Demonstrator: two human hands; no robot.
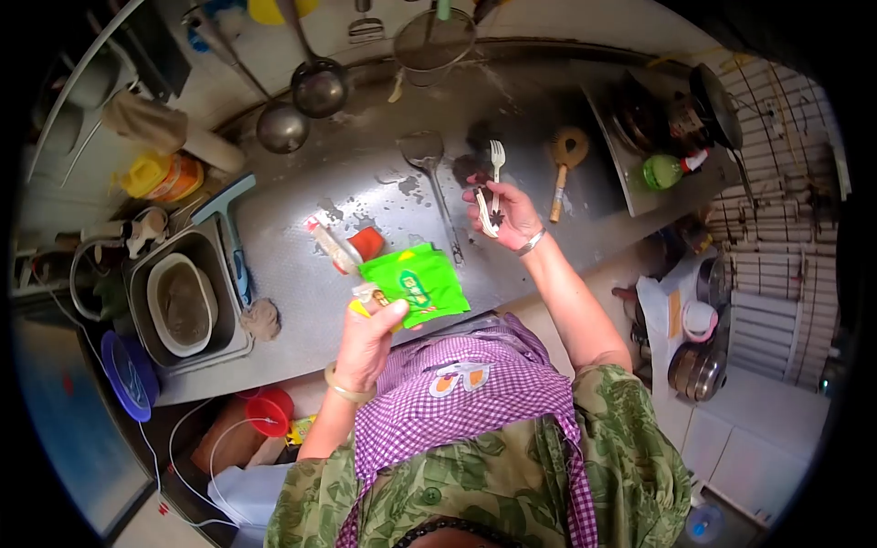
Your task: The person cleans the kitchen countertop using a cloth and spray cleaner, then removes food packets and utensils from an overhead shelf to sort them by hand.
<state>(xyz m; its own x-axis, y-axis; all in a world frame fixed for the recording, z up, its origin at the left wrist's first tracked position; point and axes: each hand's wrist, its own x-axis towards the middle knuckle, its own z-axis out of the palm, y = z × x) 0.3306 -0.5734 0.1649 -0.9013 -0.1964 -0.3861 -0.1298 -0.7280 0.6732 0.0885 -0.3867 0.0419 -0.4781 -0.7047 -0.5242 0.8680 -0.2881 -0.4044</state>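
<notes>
My left hand (365,333) is closed on a bright green packet (420,285), thumb on top. A smaller yellow-and-white wrapper (370,297) is pinched in with it. My right hand (513,221), palm up, holds a white plastic fork (497,157) with its tines pointing away from me. A second white piece (485,216) lies across the fingers, its kind unclear. Small dark bits, like star anise, show in the palm. Beyond the green packet, a red-and-white packet (333,245) and an orange-red piece (367,243) rest on the steel counter (301,283).
A metal spatula (427,155) and a round wooden-handled tool (568,151) lie on the counter. Ladles (320,87) and a strainer (434,46) hang behind. On the left are a sink basin (212,315), a blue squeegee (233,228) and a scrubber (261,320); on the right, a green bottle (661,172).
</notes>
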